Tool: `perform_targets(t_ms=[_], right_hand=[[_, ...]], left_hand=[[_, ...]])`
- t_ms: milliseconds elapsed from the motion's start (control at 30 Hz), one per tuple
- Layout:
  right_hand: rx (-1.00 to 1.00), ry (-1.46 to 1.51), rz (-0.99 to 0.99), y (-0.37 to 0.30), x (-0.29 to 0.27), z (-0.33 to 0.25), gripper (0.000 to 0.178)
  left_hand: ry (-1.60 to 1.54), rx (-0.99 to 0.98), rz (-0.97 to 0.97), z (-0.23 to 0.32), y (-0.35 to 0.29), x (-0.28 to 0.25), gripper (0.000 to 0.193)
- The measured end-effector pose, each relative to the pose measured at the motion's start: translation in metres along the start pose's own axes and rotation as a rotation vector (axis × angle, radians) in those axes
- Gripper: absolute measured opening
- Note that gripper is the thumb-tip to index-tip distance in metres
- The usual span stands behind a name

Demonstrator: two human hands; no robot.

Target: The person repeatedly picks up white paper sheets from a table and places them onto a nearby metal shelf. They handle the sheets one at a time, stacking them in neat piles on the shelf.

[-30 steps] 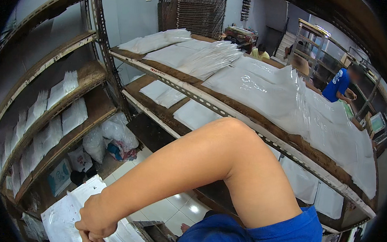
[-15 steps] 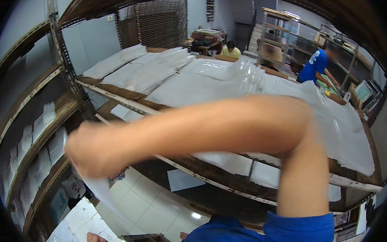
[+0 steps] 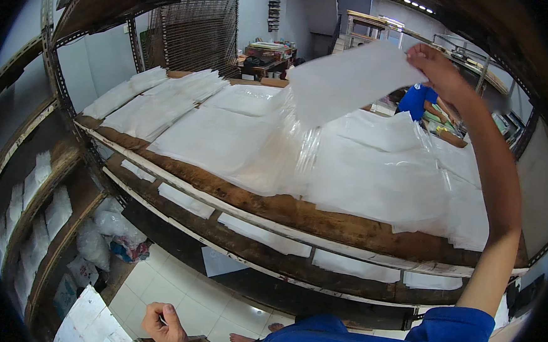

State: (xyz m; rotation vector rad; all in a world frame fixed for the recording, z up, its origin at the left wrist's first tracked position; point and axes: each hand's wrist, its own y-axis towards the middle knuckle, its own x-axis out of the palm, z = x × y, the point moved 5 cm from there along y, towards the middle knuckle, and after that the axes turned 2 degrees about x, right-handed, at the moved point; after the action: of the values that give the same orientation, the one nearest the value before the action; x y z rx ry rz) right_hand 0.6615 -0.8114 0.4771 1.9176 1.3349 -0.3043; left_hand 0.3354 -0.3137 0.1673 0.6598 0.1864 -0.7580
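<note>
Up high on the right, my right hand point(image 3: 432, 66) pinches the corner of a thin white sheet point(image 3: 348, 81). The sheet hangs slanting out to the left, over stacks of glossy, translucent white sheets point(image 3: 226, 137) on the shelf. My left hand point(image 3: 165, 327) is low at the lower left, its fingers curled in and nothing showing in them. Beside it stands a white, stained board-like surface point(image 3: 92, 323), partly cut off by the picture's edge.
A wooden shelf with a metal front rail point(image 3: 271, 224) runs across, with more sheets on the level below. Side shelves point(image 3: 45, 220) hold further stacks at left. Clear plastic bags point(image 3: 104, 236) lie beneath. A person in blue point(image 3: 416, 101) works beyond the shelf.
My right hand has swung from the lower left to the upper right, carrying the white sheet up over the stacks. My left hand has come further into view. The view has shifted.
</note>
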Motion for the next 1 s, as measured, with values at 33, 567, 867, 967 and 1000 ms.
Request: perform_targets(t_ms=[33,567,867,967,1000], right_hand=[[0.004,0.004,-0.044,0.010,-0.008,0.033,0.017],[0.093,-0.378,-0.286,-0.014,0.007,0.128,0.015],[-0.542,-0.780,-0.172,0.028,0.017,0.080,0.032],[-0.491,-0.486,-0.285,0.022,0.048,0.014,0.035],[-0.592,-0.425,-0.280,0.009,0.040,-0.009,0.036]], left_hand=[[0.016,-0.004,-0.033,0.003,-0.001,0.006,0.019],[0.055,-0.039,-0.108,0.017,-0.030,0.023,0.017],[0.090,-0.135,0.058,-0.014,-0.043,-0.022,0.017],[0.154,-0.152,0.095,-0.021,-0.052,-0.044,0.016],[0.122,-0.138,0.035,-0.031,-0.048,-0.046,0.018]])
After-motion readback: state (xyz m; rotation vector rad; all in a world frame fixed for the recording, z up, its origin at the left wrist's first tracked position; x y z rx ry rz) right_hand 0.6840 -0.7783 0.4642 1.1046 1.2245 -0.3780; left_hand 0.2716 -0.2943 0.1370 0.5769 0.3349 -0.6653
